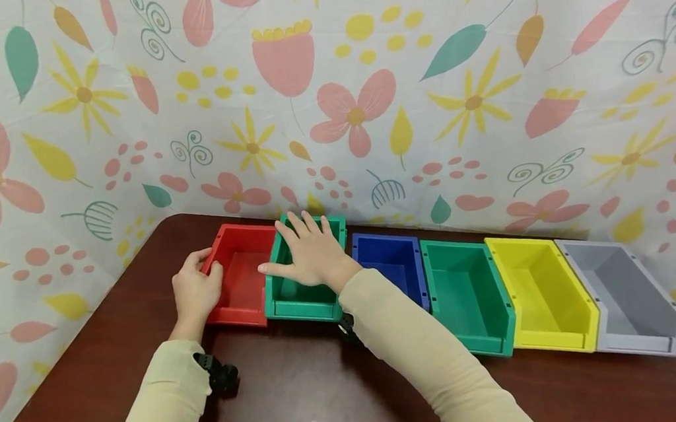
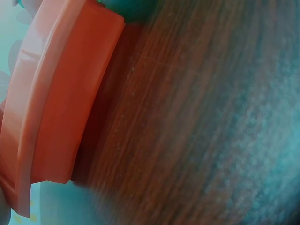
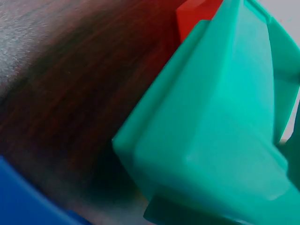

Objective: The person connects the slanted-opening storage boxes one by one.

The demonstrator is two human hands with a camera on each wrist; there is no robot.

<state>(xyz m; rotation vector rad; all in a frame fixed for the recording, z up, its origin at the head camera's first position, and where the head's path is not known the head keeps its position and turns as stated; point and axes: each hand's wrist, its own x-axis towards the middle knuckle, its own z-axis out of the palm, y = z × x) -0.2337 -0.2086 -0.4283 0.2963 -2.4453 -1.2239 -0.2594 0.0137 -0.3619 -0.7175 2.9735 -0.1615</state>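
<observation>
At the left end of a row of plastic storage bins, my left hand (image 1: 197, 289) holds the left wall of the red bin (image 1: 242, 278), thumb over the rim on the inside. The red bin's front (image 2: 70, 103) fills the left of the left wrist view. My right hand (image 1: 313, 253) lies spread over the green bin (image 1: 304, 310) beside it, fingers straight toward its far rim and thumb reaching to the red bin's side. Part of the green bin's inside is hidden under that hand. The right wrist view shows the green bin (image 3: 197, 136) close up.
To the right stand a blue bin (image 1: 399, 272), a second green bin (image 1: 460, 294), a yellow bin (image 1: 535, 288) and a grey bin (image 1: 624, 288). My right forearm covers part of the blue one. A floral cloth (image 1: 325, 53) hangs behind the dark wooden table (image 1: 304, 392).
</observation>
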